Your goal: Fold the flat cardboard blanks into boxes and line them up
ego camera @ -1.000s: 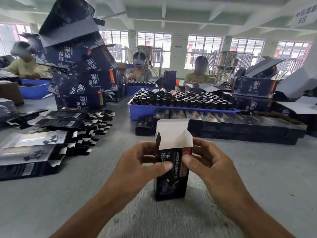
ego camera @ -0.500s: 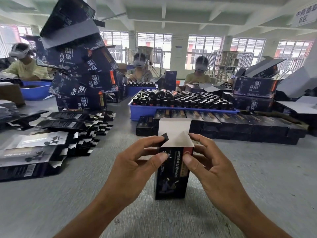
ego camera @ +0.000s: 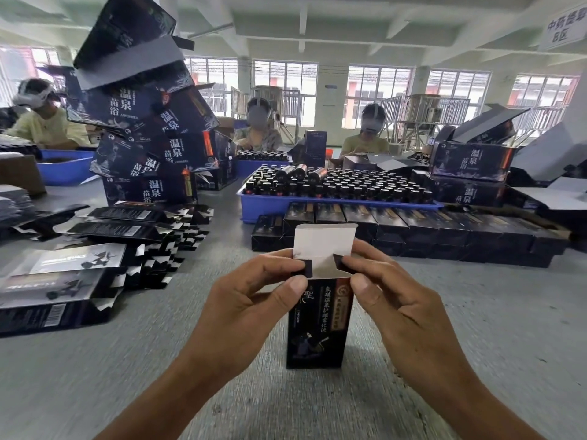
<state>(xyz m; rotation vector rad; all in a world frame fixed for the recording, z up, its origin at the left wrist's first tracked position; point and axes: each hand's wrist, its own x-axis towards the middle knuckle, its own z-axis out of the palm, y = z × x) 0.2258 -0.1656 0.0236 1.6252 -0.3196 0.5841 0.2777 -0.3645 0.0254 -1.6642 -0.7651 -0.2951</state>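
A dark printed box (ego camera: 319, 322) stands upright on the grey counter (ego camera: 476, 312), near its front edge and roughly midway across, as a worker closes its top. The left hand (ego camera: 251, 300) and right hand (ego camera: 397, 300) each pinch a small dark side flap between thumb and forefinger, pressing both inward over the opening; the white tuck lid (ego camera: 324, 241) stands up behind them, not yet folded. The step in hand appears to be closing the top end. The next move likely calls for bending the lid forward over the flaps and tucking its tongue in, then setting the box with the row of finished boxes (ego camera: 413, 227) farther back, before the blue tray (ego camera: 263, 208).
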